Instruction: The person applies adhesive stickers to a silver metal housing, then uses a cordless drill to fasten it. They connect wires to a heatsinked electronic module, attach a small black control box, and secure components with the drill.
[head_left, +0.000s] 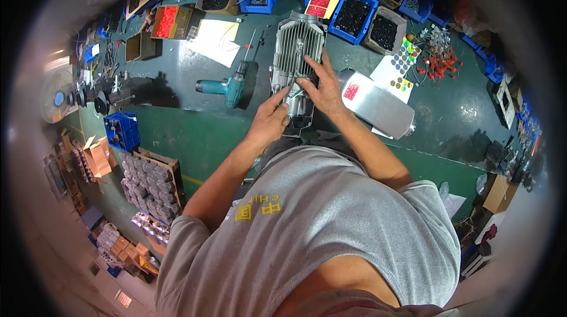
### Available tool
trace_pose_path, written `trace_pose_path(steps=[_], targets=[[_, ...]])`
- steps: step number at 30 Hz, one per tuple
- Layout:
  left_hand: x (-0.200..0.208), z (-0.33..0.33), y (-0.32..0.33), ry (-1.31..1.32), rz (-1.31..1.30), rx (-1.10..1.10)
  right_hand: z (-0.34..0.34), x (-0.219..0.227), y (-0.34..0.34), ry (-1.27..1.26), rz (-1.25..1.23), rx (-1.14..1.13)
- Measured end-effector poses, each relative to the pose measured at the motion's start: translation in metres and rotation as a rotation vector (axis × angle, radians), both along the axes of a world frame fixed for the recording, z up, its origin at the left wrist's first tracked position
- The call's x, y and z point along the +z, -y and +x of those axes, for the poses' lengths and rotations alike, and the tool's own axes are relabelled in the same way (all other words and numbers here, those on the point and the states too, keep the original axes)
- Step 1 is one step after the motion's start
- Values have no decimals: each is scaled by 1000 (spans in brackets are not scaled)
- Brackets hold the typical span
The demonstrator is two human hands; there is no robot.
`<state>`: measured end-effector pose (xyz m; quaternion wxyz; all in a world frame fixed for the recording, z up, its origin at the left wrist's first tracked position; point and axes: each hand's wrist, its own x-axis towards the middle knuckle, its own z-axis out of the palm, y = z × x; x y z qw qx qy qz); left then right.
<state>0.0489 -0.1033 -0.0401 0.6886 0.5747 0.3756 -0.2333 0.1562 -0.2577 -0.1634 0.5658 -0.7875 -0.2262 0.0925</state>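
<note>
A grey metal housing with long cooling fins (284,45) lies on the green workbench straight in front of me. My left hand (270,119) is closed at the housing's near left side, its fingertips pinched by a thin part I cannot make out. My right hand (326,89) rests over the right side, index finger stretched onto the fins and thumb spread toward the middle. Thin wires (297,93), one of them blue, show between the two hands. The near end of the housing is partly covered by my hands.
Left of the housing lies a teal cordless drill (227,88), with a screwdriver (250,44) beyond it. A silver cylindrical casing (384,103) lies to the right. Parts boxes, including a blue bin (372,7), line the far side. Red-tipped wires (438,60) lie far right.
</note>
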Motion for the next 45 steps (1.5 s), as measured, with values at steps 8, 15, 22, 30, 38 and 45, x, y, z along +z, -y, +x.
trace_pose_path(steps=[8,15,22,30,38,45], targets=[[-31,1,8,130,355,-250,-4,8,-1,-13,-1,-43],[-38,2,10,176,505,-337,-5,8,-3,-34,-8,-62],[-31,8,9,99,417,-281,-2,9,-2,-41,-44,-50],[-35,6,13,175,439,-254,0,12,0,-22,-57,-56],[-30,4,28,150,426,-141,3,9,3,-10,-36,-43],[-32,7,19,158,340,-137,4,10,7,-21,-31,-2]])
